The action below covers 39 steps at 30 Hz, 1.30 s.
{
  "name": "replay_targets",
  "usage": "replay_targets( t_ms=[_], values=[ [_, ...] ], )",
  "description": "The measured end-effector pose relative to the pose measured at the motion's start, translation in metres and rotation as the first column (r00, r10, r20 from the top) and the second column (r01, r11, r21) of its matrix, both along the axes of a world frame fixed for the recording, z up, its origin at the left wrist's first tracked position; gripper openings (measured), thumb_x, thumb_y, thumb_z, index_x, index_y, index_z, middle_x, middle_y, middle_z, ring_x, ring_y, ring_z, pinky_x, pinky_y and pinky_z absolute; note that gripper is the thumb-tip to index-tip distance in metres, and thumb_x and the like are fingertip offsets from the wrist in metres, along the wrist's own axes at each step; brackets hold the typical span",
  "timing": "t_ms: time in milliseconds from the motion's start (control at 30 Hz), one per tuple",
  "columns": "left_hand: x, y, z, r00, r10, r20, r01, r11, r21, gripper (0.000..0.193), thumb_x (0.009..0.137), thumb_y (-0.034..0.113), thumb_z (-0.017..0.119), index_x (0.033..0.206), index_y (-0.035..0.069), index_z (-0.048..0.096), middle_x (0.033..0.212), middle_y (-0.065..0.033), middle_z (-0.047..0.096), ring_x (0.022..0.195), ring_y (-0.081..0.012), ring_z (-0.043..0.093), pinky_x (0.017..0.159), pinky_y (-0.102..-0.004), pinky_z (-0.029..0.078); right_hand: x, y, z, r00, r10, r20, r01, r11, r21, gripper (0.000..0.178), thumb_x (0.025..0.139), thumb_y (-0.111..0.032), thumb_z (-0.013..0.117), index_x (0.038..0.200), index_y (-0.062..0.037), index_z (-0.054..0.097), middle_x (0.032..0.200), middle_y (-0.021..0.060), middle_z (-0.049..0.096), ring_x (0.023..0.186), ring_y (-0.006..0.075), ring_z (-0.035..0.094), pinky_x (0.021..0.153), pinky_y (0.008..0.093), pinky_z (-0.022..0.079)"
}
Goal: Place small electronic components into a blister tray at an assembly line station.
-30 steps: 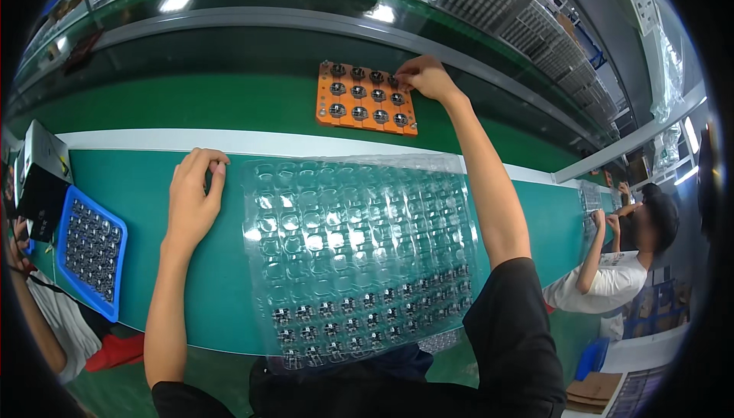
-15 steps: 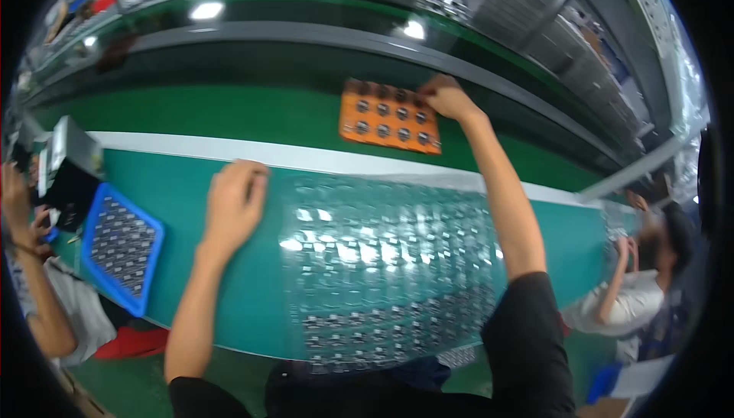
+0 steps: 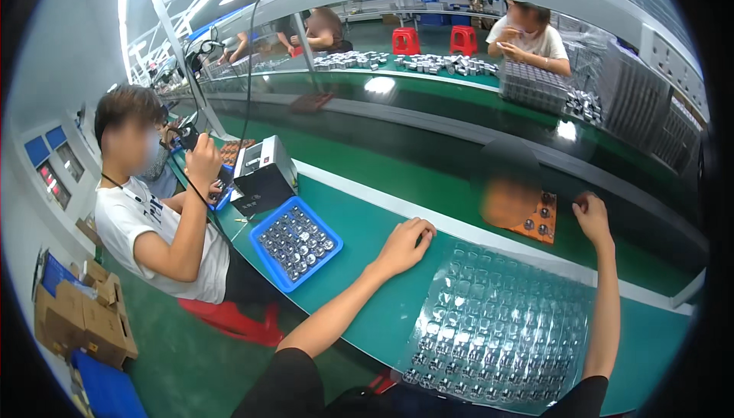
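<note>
My left hand (image 3: pixel 407 245) lies across the white strip along the bench's back edge, fingers loosely bent, thumb apart, holding nothing visible. Just right of the orange tray (image 3: pixel 541 233) is my right hand (image 3: pixel 593 219), its fingers curled together; what they hold, if anything, is too small to make out. Several round metal parts sit in the tray, and a blurred patch hides much of its left side. Between my forearms lies a large clear plastic blister tray (image 3: pixel 501 303), with small metal parts in its nearer rows and glare over it.
A blue tray (image 3: pixel 334 244) of metal parts stands left on the green bench, by a black-and-silver box (image 3: pixel 267 177). At the left, a person (image 3: pixel 168 219) holds a dark tool. Across the green belt, another person (image 3: pixel 535 43) sits behind stacked clear trays (image 3: pixel 531 85).
The view has swung left and up, bringing more of the neighbouring person and the room into sight. My right hand has come off the orange tray's far corner to its right side.
</note>
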<state>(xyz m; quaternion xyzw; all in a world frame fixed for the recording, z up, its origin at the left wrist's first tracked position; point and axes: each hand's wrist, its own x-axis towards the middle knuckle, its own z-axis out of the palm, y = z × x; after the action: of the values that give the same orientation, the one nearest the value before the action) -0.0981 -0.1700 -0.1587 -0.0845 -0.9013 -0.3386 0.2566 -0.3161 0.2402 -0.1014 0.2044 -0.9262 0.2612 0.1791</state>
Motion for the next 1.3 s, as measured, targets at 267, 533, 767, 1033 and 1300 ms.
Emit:
replay_targets(
  t_ms=[267, 533, 767, 1033, 1300],
  values=[
    [-0.013, 0.003, -0.001, 0.999, -0.011, -0.046, 0.009, 1.0, -0.028, 0.01, 0.094, 0.011, 0.059, 0.098, 0.005, 0.066, 0.086, -0.0095, 0.064, 0.066, -0.0229, 0.056, 0.06, -0.0346, 0.045, 0.081, 0.152, -0.078, 0.884, -0.424, -0.196, 0.42, 0.905, -0.062, 0.024, 0.094, -0.018, 0.061, 0.078, -0.002, 0.055, 0.074, 0.011, 0.051, 0.07, 0.0318, 0.054, 0.063, 0.0407, 0.043],
    [-0.006, 0.007, 0.001, 0.999, 0.009, -0.031, -0.011, 0.999, -0.051, 0.011, 0.095, 0.01, 0.06, 0.102, 0.004, 0.067, 0.082, -0.0063, 0.061, 0.065, -0.0145, 0.052, 0.06, -0.0298, 0.043, 0.118, 0.165, -0.079, 0.85, -0.445, -0.282, 0.439, 0.894, -0.086, 0.012, 0.093, -0.009, 0.059, 0.084, -0.001, 0.057, 0.087, 0.0109, 0.054, 0.084, 0.0294, 0.055, 0.074, 0.0411, 0.047],
    [0.019, 0.055, 0.094, 0.977, -0.116, -0.178, 0.155, 0.962, 0.226, 0.022, 0.101, 0.016, 0.055, 0.096, -0.003, 0.066, 0.087, -0.008, 0.066, 0.078, -0.0134, 0.061, 0.072, -0.0271, 0.049, 0.121, 0.166, -0.078, 0.856, -0.426, -0.294, 0.417, 0.904, -0.094, 0.011, 0.092, -0.008, 0.06, 0.084, -0.0014, 0.057, 0.084, 0.0114, 0.054, 0.083, 0.0297, 0.055, 0.073, 0.0403, 0.046],
    [0.087, 0.134, 0.209, 0.494, -0.538, -0.683, 0.607, 0.776, -0.172, 0.014, 0.084, 0.012, 0.068, 0.096, 0.006, 0.073, 0.086, -0.0063, 0.069, 0.073, -0.0206, 0.064, 0.057, -0.0291, 0.047, 0.119, 0.188, -0.087, 0.766, -0.523, -0.374, 0.564, 0.825, 0.001, 0.01, 0.089, -0.013, 0.062, 0.082, -0.0051, 0.061, 0.081, 0.0101, 0.058, 0.082, 0.0316, 0.055, 0.073, 0.044, 0.046],
    [0.114, 0.117, 0.231, 0.385, -0.715, -0.583, 0.668, 0.652, -0.359, 0.053, 0.098, 0.005, 0.051, 0.137, 0.041, 0.053, 0.095, -0.0084, 0.072, 0.069, -0.0223, 0.061, 0.054, -0.0285, 0.045, 0.116, 0.163, -0.075, 0.777, -0.546, -0.314, 0.581, 0.813, 0.024, 0.011, 0.091, -0.013, 0.061, 0.085, -0.0046, 0.062, 0.083, 0.0097, 0.059, 0.084, 0.0305, 0.055, 0.074, 0.0431, 0.047]
  ],
)
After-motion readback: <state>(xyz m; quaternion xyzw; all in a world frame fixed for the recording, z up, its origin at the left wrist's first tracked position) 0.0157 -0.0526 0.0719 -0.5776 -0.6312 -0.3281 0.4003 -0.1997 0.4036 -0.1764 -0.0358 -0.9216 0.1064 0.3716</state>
